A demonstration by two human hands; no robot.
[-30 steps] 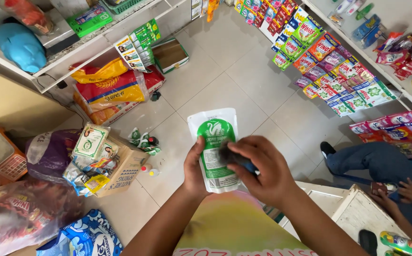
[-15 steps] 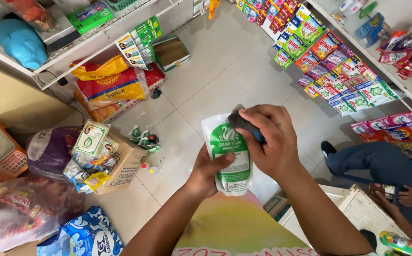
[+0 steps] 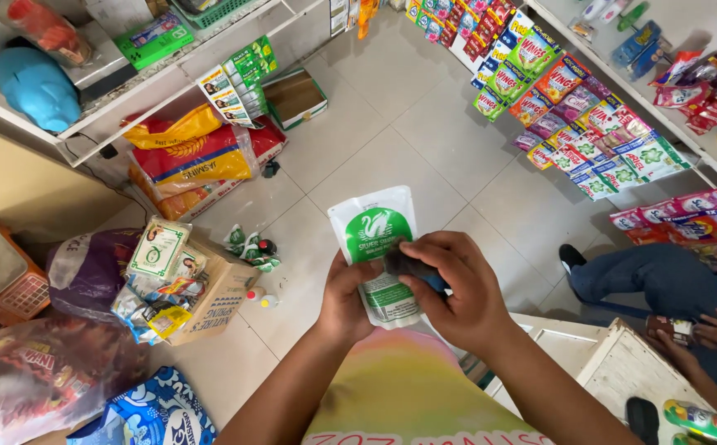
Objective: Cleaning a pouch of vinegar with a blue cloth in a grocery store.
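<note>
A white and green soft pouch [image 3: 377, 244] stands upright in front of me, above the tiled floor. My left hand [image 3: 347, 298] grips its lower left edge from behind. My right hand [image 3: 456, 286] presses a small dark object [image 3: 408, 267] against the pouch's right side, about halfway down. The lower right part of the pouch is hidden behind my right hand.
Shelves [image 3: 119, 99] with goods stand at the left, sacks [image 3: 197, 156] and an open cardboard box [image 3: 210, 292] on the floor below. Strips of hanging sachets [image 3: 577, 124] line the right wall. Another person sits at the right, leg [image 3: 663, 284] out, beside a white crate [image 3: 622, 363].
My right hand slid with the dark object from the top of the pouch down to its middle. The pouch has shifted slightly left and stands straighter.
</note>
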